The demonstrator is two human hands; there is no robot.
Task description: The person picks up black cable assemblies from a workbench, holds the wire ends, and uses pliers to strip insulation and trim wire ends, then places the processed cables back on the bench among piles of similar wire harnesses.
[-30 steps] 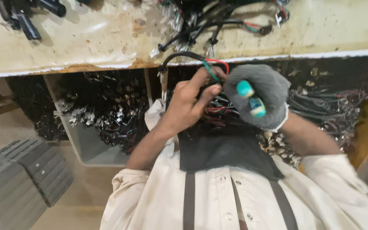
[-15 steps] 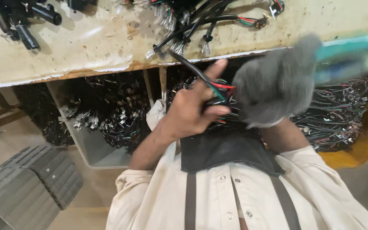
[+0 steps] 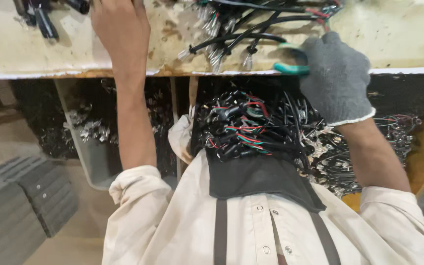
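The gloved right hand (image 3: 337, 78) rests at the workbench (image 3: 408, 44) edge, fingers curled round a teal-handled tool (image 3: 290, 67) whose long axis runs toward nine o'clock, its tip under the black wire harness (image 3: 251, 29) lying at about eleven o'clock from the glove. The bare left hand (image 3: 119, 27) is up on the bench well apart at nine o'clock; its fingers run out of view, so I cannot tell if they grip anything. The right hand is plainly the nearer to the harness. Below the bench, a grey bin (image 3: 92, 147) holds metal-tipped leads, and a loose bundle of coloured wires (image 3: 246, 130) sits against the dark apron (image 3: 256, 179).
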